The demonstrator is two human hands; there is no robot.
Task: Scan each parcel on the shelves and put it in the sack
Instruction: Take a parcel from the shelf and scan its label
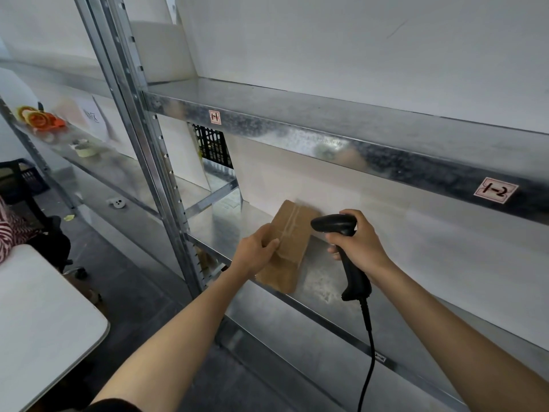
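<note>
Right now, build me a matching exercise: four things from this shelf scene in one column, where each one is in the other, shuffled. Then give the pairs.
Things
1. brown parcel
2. black scanner
3. label 1-2
4. orange object

Places
A. on the far left shelf
B. held in the right hand
C. gripped by the left hand, on the lower shelf
D. on the upper shelf front edge

Pairs: 1-C, 2-B, 3-D, 4-A
</note>
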